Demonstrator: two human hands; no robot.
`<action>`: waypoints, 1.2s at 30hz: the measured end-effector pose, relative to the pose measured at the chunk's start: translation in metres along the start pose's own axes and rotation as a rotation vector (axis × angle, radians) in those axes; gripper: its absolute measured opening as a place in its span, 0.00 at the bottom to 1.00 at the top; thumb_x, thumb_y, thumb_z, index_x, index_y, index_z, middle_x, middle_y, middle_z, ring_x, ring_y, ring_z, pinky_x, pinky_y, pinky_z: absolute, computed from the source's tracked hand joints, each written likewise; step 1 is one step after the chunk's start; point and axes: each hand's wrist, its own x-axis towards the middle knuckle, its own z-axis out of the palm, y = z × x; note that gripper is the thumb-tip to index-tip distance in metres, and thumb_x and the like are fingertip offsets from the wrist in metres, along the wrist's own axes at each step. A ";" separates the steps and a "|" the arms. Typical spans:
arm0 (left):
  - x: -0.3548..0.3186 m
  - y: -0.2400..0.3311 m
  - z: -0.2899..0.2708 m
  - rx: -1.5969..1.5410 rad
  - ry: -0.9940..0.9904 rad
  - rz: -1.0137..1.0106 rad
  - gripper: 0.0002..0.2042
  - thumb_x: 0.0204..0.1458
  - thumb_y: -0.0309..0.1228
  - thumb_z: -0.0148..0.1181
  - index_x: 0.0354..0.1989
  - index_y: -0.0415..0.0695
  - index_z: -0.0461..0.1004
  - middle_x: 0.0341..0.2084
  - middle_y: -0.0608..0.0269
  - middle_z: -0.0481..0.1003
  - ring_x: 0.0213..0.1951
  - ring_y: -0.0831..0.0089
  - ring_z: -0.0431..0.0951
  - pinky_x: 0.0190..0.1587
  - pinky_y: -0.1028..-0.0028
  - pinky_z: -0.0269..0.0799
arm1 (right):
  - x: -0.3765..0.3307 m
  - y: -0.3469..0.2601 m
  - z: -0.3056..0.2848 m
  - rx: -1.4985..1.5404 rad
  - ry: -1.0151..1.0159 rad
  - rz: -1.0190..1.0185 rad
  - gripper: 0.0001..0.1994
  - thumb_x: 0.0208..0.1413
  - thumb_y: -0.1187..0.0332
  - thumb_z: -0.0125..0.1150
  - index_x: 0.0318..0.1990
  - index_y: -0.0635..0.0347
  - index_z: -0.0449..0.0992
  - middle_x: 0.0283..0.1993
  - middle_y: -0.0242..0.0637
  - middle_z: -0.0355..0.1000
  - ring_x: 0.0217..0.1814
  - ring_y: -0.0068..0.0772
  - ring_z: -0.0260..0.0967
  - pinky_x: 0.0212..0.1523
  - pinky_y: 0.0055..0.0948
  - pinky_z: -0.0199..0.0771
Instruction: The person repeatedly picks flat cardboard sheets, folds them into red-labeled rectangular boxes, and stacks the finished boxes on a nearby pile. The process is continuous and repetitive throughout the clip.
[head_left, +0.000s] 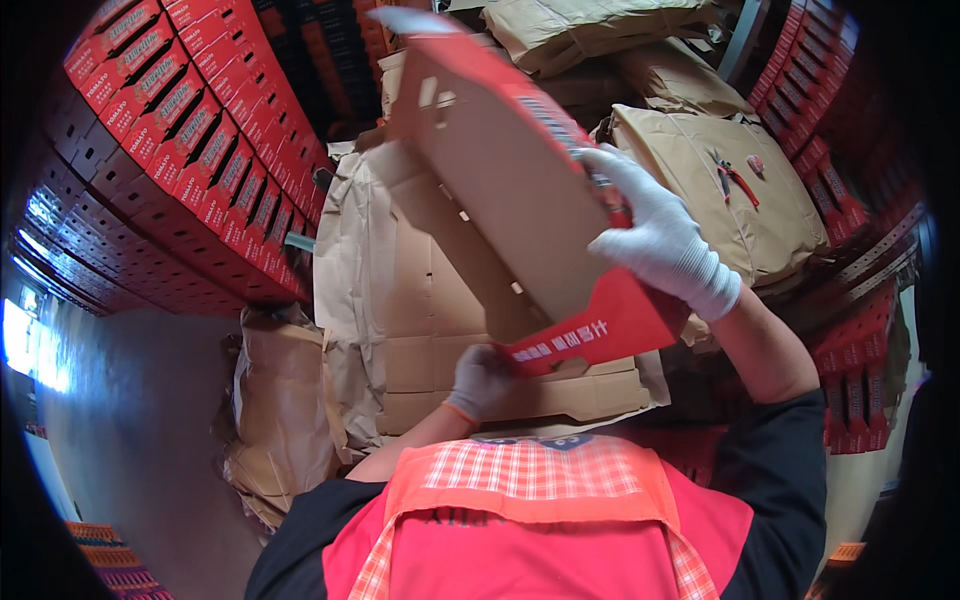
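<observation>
A red cardboard box (520,190) with a plain brown inside is held up at a tilt in front of me. My right hand (665,225), in a white glove, grips its right wall, fingers over the outside and thumb toward the inside. At the box's lower left corner, my gloved left hand (480,383) is closed on the cardboard, with its fingertips partly hidden. Beneath the box lies a flat brown cardboard sheet (420,290) on a stack edged with crumpled brown paper. A blurred whitish patch covers the box's far top end; I cannot make out what it is.
Tall stacks of red printed boxes (180,120) rise on the left, with more red boxes (850,370) on the right. Red-handled pruning shears (735,183) lie on a paper-wrapped bundle (700,150) at the right. A brown paper-and-plastic bundle (285,400) stands on the floor at the left.
</observation>
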 end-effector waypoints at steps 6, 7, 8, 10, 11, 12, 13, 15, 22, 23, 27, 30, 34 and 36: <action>-0.017 -0.020 0.008 1.019 0.454 -0.213 0.22 0.54 0.36 0.56 0.55 0.37 0.71 0.51 0.51 0.75 0.58 0.54 0.72 0.61 0.52 0.67 | 0.027 -0.065 0.057 -0.176 -0.337 -0.254 0.25 0.43 0.71 0.65 0.53 0.60 0.73 0.58 0.53 0.69 0.57 0.56 0.70 0.53 0.39 0.73; -0.029 -0.019 0.026 1.335 0.425 -0.141 0.24 0.53 0.37 0.58 0.56 0.36 0.70 0.52 0.50 0.75 0.59 0.53 0.71 0.62 0.51 0.65 | 0.037 -0.055 0.070 0.104 -0.220 -0.242 0.21 0.49 0.69 0.65 0.52 0.61 0.73 0.54 0.52 0.72 0.54 0.53 0.73 0.53 0.38 0.74; -0.041 -0.018 0.050 1.605 0.381 -0.033 0.27 0.51 0.39 0.60 0.57 0.36 0.69 0.53 0.49 0.74 0.60 0.53 0.70 0.62 0.51 0.64 | 0.040 -0.047 0.080 0.175 0.002 -0.206 0.16 0.53 0.64 0.64 0.46 0.60 0.77 0.45 0.51 0.76 0.45 0.51 0.76 0.47 0.41 0.76; -0.046 -0.015 0.112 2.318 0.102 0.514 0.32 0.49 0.42 0.63 0.59 0.34 0.68 0.55 0.47 0.73 0.62 0.51 0.69 0.64 0.50 0.61 | 0.054 -0.025 0.085 0.012 0.310 -0.257 0.15 0.52 0.63 0.65 0.45 0.60 0.76 0.42 0.48 0.78 0.42 0.52 0.77 0.45 0.40 0.77; -0.042 -0.015 0.147 2.604 -0.085 0.767 0.37 0.43 0.46 0.66 0.60 0.34 0.68 0.56 0.44 0.72 0.62 0.49 0.67 0.66 0.47 0.57 | 0.055 -0.020 0.088 -0.002 0.358 -0.170 0.15 0.53 0.63 0.65 0.45 0.59 0.76 0.41 0.48 0.78 0.42 0.51 0.77 0.45 0.40 0.77; -0.036 -0.012 0.181 2.834 -0.240 0.967 0.43 0.36 0.50 0.69 0.60 0.34 0.68 0.57 0.41 0.70 0.63 0.46 0.65 0.67 0.44 0.52 | 0.058 -0.015 0.085 -0.010 0.474 -0.077 0.15 0.53 0.62 0.64 0.45 0.59 0.75 0.41 0.47 0.78 0.42 0.51 0.77 0.45 0.40 0.76; -0.019 -0.009 0.210 2.955 -0.161 0.943 0.47 0.32 0.56 0.71 0.58 0.31 0.68 0.56 0.40 0.70 0.63 0.46 0.65 0.65 0.47 0.55 | 0.055 -0.014 0.081 -0.043 0.379 0.040 0.16 0.52 0.62 0.65 0.46 0.58 0.73 0.41 0.47 0.78 0.42 0.51 0.77 0.45 0.40 0.76; 0.025 0.010 0.251 3.053 -0.008 0.831 0.53 0.26 0.65 0.71 0.54 0.30 0.69 0.51 0.41 0.71 0.59 0.47 0.66 0.61 0.52 0.59 | 0.049 -0.015 0.068 -0.096 0.261 -0.003 0.18 0.51 0.62 0.66 0.46 0.58 0.71 0.37 0.48 0.77 0.39 0.53 0.76 0.43 0.42 0.76; 0.061 0.038 0.259 3.103 0.015 0.491 0.52 0.27 0.75 0.64 0.46 0.32 0.73 0.38 0.48 0.72 0.44 0.53 0.72 0.54 0.59 0.64 | 0.032 0.003 0.024 -0.185 0.080 -0.051 0.11 0.57 0.62 0.62 0.37 0.60 0.74 0.26 0.46 0.75 0.28 0.50 0.76 0.32 0.41 0.76; 0.060 0.038 0.256 3.054 -0.038 0.604 0.50 0.27 0.75 0.64 0.42 0.34 0.73 0.36 0.49 0.72 0.43 0.53 0.73 0.53 0.59 0.64 | 0.033 0.006 0.021 -0.135 0.038 -0.016 0.10 0.58 0.62 0.61 0.35 0.60 0.75 0.25 0.46 0.75 0.27 0.50 0.76 0.31 0.41 0.76; 0.057 0.034 0.255 3.026 -0.037 0.582 0.48 0.26 0.74 0.65 0.40 0.34 0.73 0.35 0.50 0.71 0.42 0.54 0.72 0.53 0.59 0.64 | 0.046 0.004 0.011 -0.321 -0.188 -0.161 0.16 0.59 0.60 0.58 0.23 0.59 0.73 0.22 0.46 0.74 0.26 0.49 0.75 0.27 0.41 0.74; 0.055 0.029 0.256 3.006 -0.015 0.601 0.48 0.26 0.73 0.66 0.39 0.34 0.73 0.35 0.50 0.71 0.41 0.54 0.72 0.52 0.59 0.64 | 0.061 -0.005 0.025 -0.703 -0.296 -0.362 0.14 0.57 0.61 0.57 0.22 0.57 0.72 0.22 0.46 0.73 0.25 0.46 0.75 0.28 0.42 0.73; 0.042 0.020 0.247 2.949 0.082 0.661 0.53 0.28 0.74 0.64 0.47 0.29 0.70 0.39 0.47 0.70 0.44 0.52 0.72 0.57 0.56 0.62 | 0.081 -0.001 0.065 -0.467 -0.426 -0.119 0.11 0.56 0.63 0.53 0.28 0.61 0.76 0.29 0.49 0.76 0.36 0.50 0.77 0.40 0.46 0.75; 0.037 0.020 0.240 2.942 0.065 0.836 0.57 0.29 0.75 0.62 0.53 0.28 0.68 0.42 0.45 0.69 0.47 0.50 0.71 0.60 0.54 0.60 | 0.087 0.003 0.073 -0.348 -0.471 0.057 0.11 0.57 0.63 0.54 0.35 0.59 0.80 0.32 0.49 0.78 0.38 0.53 0.76 0.41 0.42 0.76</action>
